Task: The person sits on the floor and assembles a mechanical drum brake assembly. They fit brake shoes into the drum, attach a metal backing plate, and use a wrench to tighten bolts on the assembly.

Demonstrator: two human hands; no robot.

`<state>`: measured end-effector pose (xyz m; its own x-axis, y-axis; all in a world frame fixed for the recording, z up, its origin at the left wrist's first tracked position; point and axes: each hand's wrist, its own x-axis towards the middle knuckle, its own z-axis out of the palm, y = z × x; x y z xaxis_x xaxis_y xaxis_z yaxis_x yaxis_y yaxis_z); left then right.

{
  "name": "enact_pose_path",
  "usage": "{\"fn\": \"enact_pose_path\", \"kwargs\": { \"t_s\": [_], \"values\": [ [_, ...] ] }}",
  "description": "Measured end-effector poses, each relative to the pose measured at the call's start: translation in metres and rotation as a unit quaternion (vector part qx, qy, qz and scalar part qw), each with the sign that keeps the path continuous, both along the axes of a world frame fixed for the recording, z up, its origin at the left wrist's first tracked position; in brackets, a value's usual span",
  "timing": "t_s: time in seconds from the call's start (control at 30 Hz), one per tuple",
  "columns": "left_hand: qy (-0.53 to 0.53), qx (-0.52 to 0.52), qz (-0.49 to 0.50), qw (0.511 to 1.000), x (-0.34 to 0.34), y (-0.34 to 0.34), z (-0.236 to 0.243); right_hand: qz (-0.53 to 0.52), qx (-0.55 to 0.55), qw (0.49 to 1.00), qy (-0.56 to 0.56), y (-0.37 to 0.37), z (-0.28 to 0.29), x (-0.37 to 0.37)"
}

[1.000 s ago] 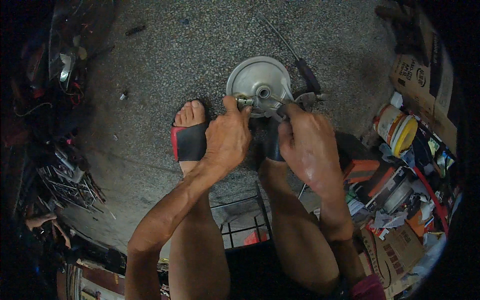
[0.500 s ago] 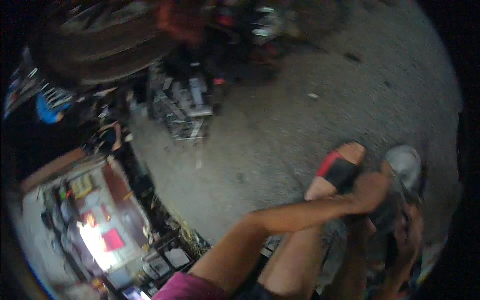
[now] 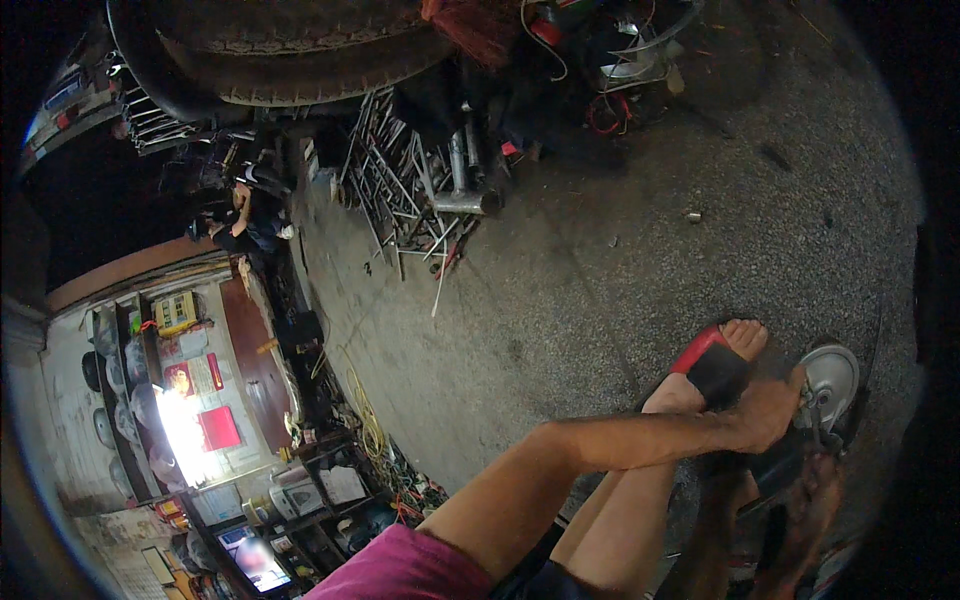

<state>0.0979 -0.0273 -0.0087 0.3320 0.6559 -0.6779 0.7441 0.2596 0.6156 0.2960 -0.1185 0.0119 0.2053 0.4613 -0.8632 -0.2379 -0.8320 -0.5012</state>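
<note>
Metal disc (image 3: 832,378) sits lower right on the concrete floor (image 3: 600,270), just right of the sandalled foot (image 3: 712,365). Left hand (image 3: 768,412) touches its left edge, fingers curled on a small fitting there; grip detail unclear. Right hand (image 3: 810,505) sits below it, dark and blurred, closure unreadable. Disc's right rim is lost in the black fisheye edge.

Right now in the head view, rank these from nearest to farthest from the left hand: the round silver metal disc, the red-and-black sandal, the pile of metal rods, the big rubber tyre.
1. Round silver metal disc, touching the left hand.
2. Red-and-black sandal, just beside it.
3. Pile of metal rods, far across the floor.
4. Big rubber tyre, at the top edge.
</note>
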Motion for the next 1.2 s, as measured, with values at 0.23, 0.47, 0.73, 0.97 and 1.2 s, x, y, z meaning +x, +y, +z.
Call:
{"fn": "enact_pose_path", "kwargs": {
  "t_s": [0.23,0.47,0.73,0.97,1.2],
  "values": [
    [-0.029,0.013,-0.005,0.999,0.003,0.009,-0.004,0.027,-0.116,0.993,0.008,0.010,0.029,-0.108],
    [-0.011,0.043,0.006,0.999,0.015,0.011,-0.016,0.082,-0.096,0.992,-0.026,0.008,0.015,-0.106],
    [-0.025,0.027,0.009,0.999,0.006,0.014,-0.011,0.163,-0.116,0.978,-0.056,0.018,0.019,-0.102],
    [-0.005,0.047,0.008,0.999,0.013,0.009,-0.012,0.026,-0.114,0.991,-0.058,0.014,0.026,-0.099],
    [-0.002,0.010,-0.100,0.995,-0.005,0.023,0.012,0.188,0.006,0.952,-0.243,0.004,0.038,-0.095]
  ]
}}
